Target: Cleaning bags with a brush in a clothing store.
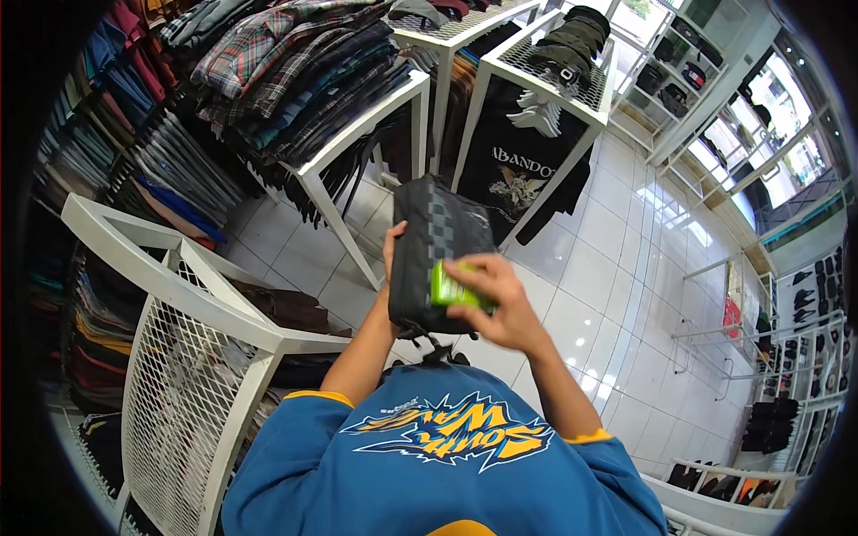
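A black bag [412, 268] with a grey checkered stripe is held up in front of my chest, straps dangling at its near end. My left hand [394, 251] grips its left side, most of the fingers hidden behind it. In my right hand [496, 295] is a bright green object [448, 287], slightly blurred, which lies against the bag's face over the lower part of the stripe. Whether it is a brush or a small pack, I cannot tell.
Folded plaid shirts [268, 80] are piled on a white metal rack [362, 110] at upper left. A white mesh stand [188, 375] is close on my left. Caps [570, 47] top another rack, above a hanging black T-shirt [516, 161]. Shelves of shoes [771, 422] line the right.
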`<state>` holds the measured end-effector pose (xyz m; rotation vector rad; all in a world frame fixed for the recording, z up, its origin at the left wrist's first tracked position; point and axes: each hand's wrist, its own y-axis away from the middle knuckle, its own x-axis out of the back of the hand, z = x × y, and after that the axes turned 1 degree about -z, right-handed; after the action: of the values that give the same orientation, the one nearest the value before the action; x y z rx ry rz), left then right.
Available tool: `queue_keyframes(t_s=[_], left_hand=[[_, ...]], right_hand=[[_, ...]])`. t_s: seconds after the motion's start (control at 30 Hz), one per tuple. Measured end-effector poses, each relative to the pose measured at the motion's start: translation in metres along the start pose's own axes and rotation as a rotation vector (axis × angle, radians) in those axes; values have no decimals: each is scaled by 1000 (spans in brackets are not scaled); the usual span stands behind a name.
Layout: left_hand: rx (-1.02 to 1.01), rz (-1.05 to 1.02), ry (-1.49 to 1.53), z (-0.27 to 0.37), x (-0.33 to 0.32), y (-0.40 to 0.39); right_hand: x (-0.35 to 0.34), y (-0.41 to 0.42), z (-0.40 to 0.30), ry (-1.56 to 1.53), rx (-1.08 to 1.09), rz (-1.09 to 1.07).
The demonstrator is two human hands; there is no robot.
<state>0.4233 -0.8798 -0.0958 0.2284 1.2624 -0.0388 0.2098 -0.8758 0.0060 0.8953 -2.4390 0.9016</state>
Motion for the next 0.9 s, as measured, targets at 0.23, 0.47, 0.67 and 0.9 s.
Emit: queue_keyframes(t_s=[0.23, 0.47, 0.67, 0.9], left_hand=[[51, 29, -93, -17, -26, 14], [-106, 0, 8, 23, 17, 5], [-30, -13, -23, -4, 15, -2], [-154, -90, 87, 31, 48, 6]], right_hand=[[12, -64, 56, -1, -205, 320], [-7, -2, -7, -19, 18, 4], [1, -54, 45, 64, -78, 237], [-13, 24, 1, 122, 115, 17]])
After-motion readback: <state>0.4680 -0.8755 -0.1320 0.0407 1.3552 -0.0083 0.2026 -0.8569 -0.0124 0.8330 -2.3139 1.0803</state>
